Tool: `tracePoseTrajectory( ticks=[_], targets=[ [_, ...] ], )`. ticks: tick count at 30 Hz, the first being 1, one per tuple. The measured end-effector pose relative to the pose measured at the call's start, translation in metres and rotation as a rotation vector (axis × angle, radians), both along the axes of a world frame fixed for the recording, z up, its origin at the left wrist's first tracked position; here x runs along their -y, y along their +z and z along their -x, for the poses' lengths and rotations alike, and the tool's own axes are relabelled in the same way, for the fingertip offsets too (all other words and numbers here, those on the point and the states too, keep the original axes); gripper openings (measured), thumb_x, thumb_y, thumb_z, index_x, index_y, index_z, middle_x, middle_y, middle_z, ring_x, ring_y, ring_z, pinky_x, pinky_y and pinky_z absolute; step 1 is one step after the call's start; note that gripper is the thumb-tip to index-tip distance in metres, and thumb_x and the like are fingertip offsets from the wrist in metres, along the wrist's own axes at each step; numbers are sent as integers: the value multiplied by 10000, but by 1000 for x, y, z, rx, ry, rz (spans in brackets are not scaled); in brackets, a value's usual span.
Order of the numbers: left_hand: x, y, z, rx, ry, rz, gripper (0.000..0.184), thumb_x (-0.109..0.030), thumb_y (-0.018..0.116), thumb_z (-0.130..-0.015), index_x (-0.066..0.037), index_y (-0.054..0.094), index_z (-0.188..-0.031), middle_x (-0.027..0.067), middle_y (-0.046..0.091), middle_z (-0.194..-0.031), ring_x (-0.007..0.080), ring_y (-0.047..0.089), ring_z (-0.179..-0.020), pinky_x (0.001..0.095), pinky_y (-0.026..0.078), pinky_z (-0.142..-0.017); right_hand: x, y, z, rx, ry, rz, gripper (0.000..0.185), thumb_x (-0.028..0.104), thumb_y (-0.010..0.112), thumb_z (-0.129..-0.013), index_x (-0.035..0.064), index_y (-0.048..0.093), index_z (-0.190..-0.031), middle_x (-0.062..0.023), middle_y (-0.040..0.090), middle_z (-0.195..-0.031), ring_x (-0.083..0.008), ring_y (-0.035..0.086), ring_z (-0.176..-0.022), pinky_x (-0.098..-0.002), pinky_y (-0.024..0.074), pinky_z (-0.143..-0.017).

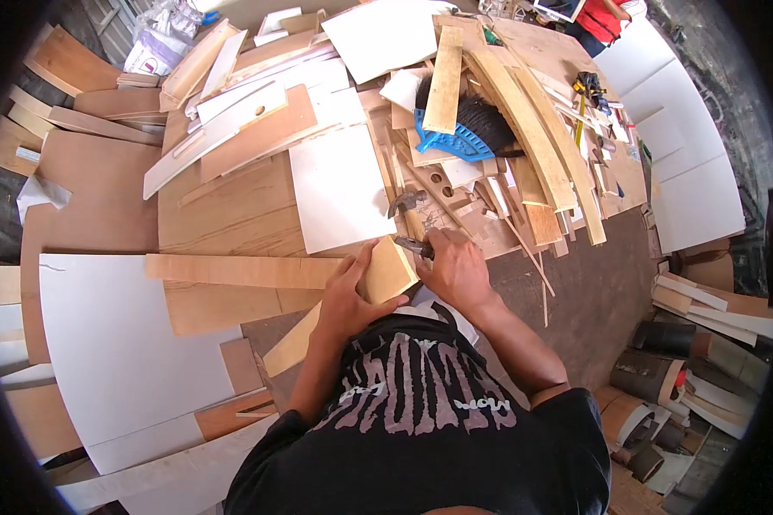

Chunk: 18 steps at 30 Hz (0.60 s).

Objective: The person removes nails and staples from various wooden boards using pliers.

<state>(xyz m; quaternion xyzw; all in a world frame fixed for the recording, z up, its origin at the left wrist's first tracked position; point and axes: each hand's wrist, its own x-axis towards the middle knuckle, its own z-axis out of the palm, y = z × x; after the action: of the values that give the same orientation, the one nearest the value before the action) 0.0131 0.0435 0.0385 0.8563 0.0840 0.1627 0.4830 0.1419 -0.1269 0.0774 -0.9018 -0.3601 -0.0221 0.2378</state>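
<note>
My left hand (pixel 349 296) is wrapped round a light wooden board (pixel 388 273), close to my chest. The board slants down to the left under my forearm, and its end faces up and right. In my right hand (pixel 457 268) are dark pliers (pixel 415 246), their jaws at the upper corner of the board's end. Whether the jaws grip anything there is too small to tell. Just beyond the pliers lies a claw hammer (pixel 406 202) on the cluttered worktable. A long thin wooden strip (pixel 240 270) lies to the left of my left hand.
White panels (pixel 339 193) and wood offcuts cover the worktable (pixel 223 206). A blue broom head (pixel 451 142) lies among long planks (pixel 524 120). Curved wooden pieces (pixel 653 378) are stacked at the lower right. A person in red (pixel 601 21) is at the far right.
</note>
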Motion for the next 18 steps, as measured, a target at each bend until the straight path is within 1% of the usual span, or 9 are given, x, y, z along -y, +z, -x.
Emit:
tracePoseTrajectory(
  ticks=[1, 5, 7, 11, 13, 14, 16, 17, 18],
  targets=[
    [1, -3, 0, 20, 3, 16, 1040, -355, 965, -619, -77, 494, -1503, 211, 666, -1131, 361, 680, -1032, 436, 549, -916, 2, -1, 0, -205, -8, 45, 261, 206, 770, -814, -13, 661, -906, -222, 698, -873, -422, 682, -835, -484, 538, -760],
    [1, -7, 4, 1, -13, 37, 1032, -343, 964, -626, -75, 493, -1504, 214, 665, -1143, 362, 679, -1045, 437, 546, -928, 7, -8, -2, -272, 80, 45, 259, 187, 740, -849, -39, 641, -929, -250, 691, -862, -451, 681, -852, -516, 533, -787],
    [1, -9, 4, 26, -29, 43, 1037, -339, 958, -625, -62, 487, -1507, 217, 662, -1145, 361, 680, -1042, 429, 546, -927, 7, -8, -3, -436, 133, 110, 259, 172, 730, -854, -59, 633, -919, -262, 687, -833, -447, 685, -843, -503, 539, -791],
    [-3, -12, 5, 30, -63, 25, 1029, -331, 949, -615, -47, 499, -1495, 219, 659, -1144, 357, 681, -1034, 421, 546, -921, 12, 6, -2, -492, 156, 136, 234, 162, 725, -851, -50, 642, -907, -259, 687, -811, -448, 687, -841, -483, 540, -770],
    [-4, -8, 5, 14, -95, 36, 1009, -326, 943, -605, -35, 523, -1475, 215, 659, -1143, 353, 678, -1038, 415, 544, -919, 16, 5, -3, -548, 211, 84, 235, 176, 739, -846, -35, 639, -868, -239, 668, -764, -393, 688, -753, -443, 533, -725],
    [-4, -5, 5, 10, -95, 38, 1009, -326, 943, -605, -35, 523, -1475, 215, 659, -1143, 353, 678, -1038, 415, 544, -919, 16, 8, -3, -552, 210, 84, 235, 176, 739, -846, -35, 639, -868, -239, 668, -764, -393, 688, -753, -443, 533, -725],
    [-4, 1, 6, -12, -104, 11, 983, -314, 941, -606, -29, 542, -1458, 212, 663, -1144, 344, 674, -1041, 411, 543, -918, 15, 25, -1, -834, 208, 116, 255, 186, 764, -852, -10, 606, -810, -143, 641, -694, -259, 632, -653, -388, 506, -660],
    [-5, -1, 5, -15, -101, 10, 983, -314, 941, -606, -29, 542, -1458, 212, 663, -1144, 344, 674, -1041, 411, 543, -918, 15, 23, -1, -837, 210, 116, 255, 186, 764, -852, -10, 606, -810, -143, 641, -694, -259, 632, -653, -388, 506, -660],
    [-6, -6, 4, 35, -121, 9, 987, -317, 940, -605, -24, 540, -1459, 210, 665, -1142, 338, 673, -1032, 410, 543, -914, 17, 20, -3, -947, 247, 94, 267, 174, 770, -858, 11, 569, -791, -88, 606, -678, -202, 585, -630, -355, 485, -628]
  ],
)
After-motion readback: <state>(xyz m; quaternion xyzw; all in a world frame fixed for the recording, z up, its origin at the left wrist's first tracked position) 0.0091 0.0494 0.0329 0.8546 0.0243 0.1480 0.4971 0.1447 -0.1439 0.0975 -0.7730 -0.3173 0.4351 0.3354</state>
